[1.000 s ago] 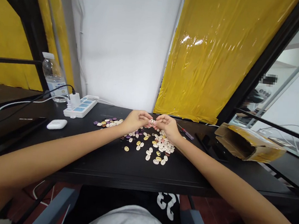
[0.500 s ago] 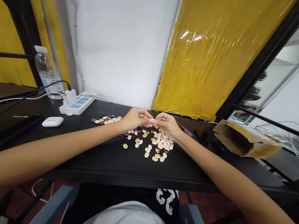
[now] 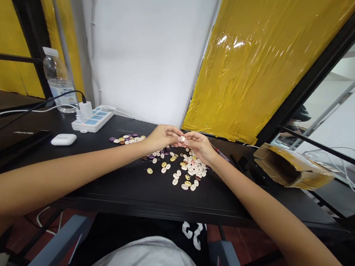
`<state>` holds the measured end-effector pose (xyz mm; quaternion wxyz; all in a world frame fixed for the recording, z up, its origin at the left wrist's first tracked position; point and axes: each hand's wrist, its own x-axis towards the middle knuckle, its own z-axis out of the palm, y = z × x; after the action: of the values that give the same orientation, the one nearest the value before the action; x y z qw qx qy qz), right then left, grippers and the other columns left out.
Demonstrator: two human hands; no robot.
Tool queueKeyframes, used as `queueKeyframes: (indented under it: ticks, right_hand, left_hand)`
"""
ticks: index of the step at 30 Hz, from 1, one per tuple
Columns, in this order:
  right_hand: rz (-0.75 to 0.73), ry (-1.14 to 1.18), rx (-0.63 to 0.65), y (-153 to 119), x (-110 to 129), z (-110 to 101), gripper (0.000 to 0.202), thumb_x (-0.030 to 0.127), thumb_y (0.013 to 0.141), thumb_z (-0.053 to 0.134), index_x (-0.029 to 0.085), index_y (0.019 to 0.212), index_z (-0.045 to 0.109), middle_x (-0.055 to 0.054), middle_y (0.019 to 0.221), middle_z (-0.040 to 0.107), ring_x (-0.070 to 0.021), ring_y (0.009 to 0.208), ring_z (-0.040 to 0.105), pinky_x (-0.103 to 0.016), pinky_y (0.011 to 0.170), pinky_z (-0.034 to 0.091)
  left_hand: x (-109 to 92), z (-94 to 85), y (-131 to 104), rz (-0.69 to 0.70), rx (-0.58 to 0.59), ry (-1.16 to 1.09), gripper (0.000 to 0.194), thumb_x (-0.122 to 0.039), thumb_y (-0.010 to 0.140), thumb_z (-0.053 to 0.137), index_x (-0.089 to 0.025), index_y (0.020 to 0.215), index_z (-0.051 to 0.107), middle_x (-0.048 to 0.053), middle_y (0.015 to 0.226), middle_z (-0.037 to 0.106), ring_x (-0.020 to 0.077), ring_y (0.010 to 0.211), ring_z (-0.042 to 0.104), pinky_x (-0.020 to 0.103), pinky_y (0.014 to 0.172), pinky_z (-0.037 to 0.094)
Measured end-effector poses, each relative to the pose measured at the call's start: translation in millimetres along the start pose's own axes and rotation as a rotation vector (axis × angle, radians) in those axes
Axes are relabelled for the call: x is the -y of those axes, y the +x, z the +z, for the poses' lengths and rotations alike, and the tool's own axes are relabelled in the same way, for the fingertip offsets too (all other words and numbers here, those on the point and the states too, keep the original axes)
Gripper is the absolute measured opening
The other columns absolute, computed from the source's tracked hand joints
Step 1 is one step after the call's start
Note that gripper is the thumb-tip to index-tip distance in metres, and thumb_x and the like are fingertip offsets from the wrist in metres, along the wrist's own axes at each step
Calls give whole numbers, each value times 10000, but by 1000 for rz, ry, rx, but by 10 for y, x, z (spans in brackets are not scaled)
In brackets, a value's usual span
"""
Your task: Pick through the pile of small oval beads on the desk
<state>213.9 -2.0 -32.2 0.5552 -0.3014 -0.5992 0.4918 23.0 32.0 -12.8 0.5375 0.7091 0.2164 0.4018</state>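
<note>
Between my two hands a small white piece (image 3: 182, 139) is pinched above the far part of the black table. My left hand (image 3: 165, 136) grips it from the left with closed fingers. From the right, my right hand (image 3: 198, 144) closes its fingertips on the same piece. Below and in front of the hands lie many loose oval pieces, mostly a white pile (image 3: 194, 167), with some yellow, brown and purple ones. Another group of pieces (image 3: 128, 139) sits beyond my left forearm.
A power strip (image 3: 94, 119) with plugged chargers, a water bottle (image 3: 58, 81) and a white earphone case (image 3: 64, 139) stand at the left. An open cardboard box (image 3: 292, 167) lies at the right. Beyond the frame at far right, a person is partly visible.
Both hands still hold the white piece, which has turned to show more of its face. The camera view has shifted slightly.
</note>
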Motion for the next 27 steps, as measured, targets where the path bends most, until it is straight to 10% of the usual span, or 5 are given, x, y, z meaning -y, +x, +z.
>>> queueKeyframes:
  ticks: [17,27]
  right_hand:
    - [-31,-170,-51,-14,30,80,282,311,617,852,179,805,687,-7,743,694,-138,659,653,-297,676,540]
    - [-148,-678,45,-88,87,134,182,353,802,699,173,827,681,-35,775,681,-152,684,604,-312,682,486]
  left_hand:
    - [-27,-32,-7,-63,24,118,146,-188,762,686,-127,894,679,70,745,730,132,670,673,258,683,528]
    - [-261,-362,43,244,6,1078,296,-190,843,388,-169,697,645,44,642,632,170,614,558,284,614,385]
